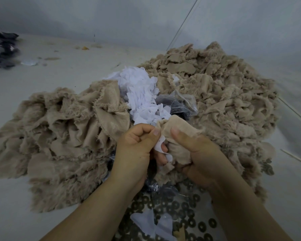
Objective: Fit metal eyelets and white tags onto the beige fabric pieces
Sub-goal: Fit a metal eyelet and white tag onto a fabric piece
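Fabric heaps lie left and right, tags between them, eyelets in front, on the floor.

No readable text, labels, brands or numbers anywhere I can see. White tags at 12 o'clock look blank from here. The tag at centre shows only a few dark specks, too small to make out. Plastic bag at 1 o'clock carries no legible print. Eyelets at 6 o'clock show no markings I can read.
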`<control>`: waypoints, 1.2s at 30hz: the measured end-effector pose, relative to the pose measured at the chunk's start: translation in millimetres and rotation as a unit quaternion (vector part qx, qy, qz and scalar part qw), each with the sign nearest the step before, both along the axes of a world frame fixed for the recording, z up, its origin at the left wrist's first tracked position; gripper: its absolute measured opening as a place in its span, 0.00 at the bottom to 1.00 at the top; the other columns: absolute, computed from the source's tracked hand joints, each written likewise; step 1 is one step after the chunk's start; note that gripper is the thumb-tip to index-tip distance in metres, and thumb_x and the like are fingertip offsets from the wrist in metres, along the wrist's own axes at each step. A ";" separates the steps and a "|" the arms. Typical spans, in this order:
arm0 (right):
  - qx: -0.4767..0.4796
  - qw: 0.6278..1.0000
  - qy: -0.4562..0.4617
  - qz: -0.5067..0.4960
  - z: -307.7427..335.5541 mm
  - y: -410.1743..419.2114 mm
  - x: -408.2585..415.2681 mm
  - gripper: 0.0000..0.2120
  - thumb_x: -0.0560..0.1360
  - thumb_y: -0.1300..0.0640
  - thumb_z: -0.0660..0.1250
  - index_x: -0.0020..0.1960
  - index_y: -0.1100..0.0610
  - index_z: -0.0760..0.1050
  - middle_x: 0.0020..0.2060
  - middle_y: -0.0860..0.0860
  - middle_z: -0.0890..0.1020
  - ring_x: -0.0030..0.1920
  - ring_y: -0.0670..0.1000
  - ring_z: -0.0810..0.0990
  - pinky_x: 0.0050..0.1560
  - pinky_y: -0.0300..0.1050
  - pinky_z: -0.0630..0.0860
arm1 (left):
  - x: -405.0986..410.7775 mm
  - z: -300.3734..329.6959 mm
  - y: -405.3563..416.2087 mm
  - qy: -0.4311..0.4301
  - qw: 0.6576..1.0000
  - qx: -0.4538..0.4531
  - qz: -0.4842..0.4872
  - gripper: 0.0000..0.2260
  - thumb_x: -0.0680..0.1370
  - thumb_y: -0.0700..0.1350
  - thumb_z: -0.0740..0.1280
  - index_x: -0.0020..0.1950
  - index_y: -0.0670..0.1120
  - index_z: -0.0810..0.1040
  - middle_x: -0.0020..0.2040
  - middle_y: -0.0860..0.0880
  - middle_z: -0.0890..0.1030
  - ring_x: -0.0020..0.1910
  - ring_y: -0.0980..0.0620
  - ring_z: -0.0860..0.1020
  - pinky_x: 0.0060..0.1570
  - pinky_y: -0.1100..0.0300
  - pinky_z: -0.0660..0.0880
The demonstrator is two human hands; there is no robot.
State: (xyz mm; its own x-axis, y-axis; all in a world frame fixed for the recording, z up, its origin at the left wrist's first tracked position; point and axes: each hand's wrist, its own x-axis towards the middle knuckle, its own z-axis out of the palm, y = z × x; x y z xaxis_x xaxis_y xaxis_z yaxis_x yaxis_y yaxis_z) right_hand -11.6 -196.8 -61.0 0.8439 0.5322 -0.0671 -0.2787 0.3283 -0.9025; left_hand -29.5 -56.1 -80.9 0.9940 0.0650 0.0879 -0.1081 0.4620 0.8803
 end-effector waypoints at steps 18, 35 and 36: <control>0.087 0.984 0.151 0.020 3.2 0.7 2.5 0.24 0.78 0.51 0.59 0.60 0.71 0.77 0.34 0.58 0.79 0.31 0.53 0.74 0.33 0.43 0.76 | -8.3 -0.6 4.8 -0.067 0.998 0.003 -0.018 0.05 0.73 0.34 0.69 0.44 0.42 0.81 0.32 0.38 0.81 0.26 0.45 0.79 0.30 0.56 0.79; -0.004 0.996 0.048 -0.074 -3.3 9.7 -3.8 0.21 0.81 0.51 0.60 0.36 0.64 0.73 0.32 0.59 0.69 0.32 0.56 0.68 0.37 0.50 0.72 | -3.6 0.9 -8.2 -0.002 0.995 0.050 0.090 0.05 0.77 0.38 0.71 0.41 0.40 0.79 0.29 0.35 0.80 0.24 0.44 0.78 0.25 0.59 0.75; -0.003 0.996 0.044 -0.079 -2.9 10.5 -4.0 0.21 0.82 0.51 0.60 0.36 0.64 0.73 0.31 0.59 0.69 0.31 0.56 0.68 0.36 0.50 0.72 | -3.2 1.3 -8.0 -0.003 0.995 0.049 0.091 0.05 0.77 0.37 0.71 0.41 0.41 0.79 0.29 0.35 0.80 0.24 0.44 0.78 0.25 0.59 0.75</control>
State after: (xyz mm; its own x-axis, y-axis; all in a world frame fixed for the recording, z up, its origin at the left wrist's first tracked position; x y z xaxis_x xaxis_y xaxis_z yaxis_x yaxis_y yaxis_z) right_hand -15.6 -186.3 -63.9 0.9079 0.3927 -0.1465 -0.3014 0.3688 -0.8793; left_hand -32.7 -64.0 -79.6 0.9659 0.2353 0.1084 -0.1874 0.3456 0.9195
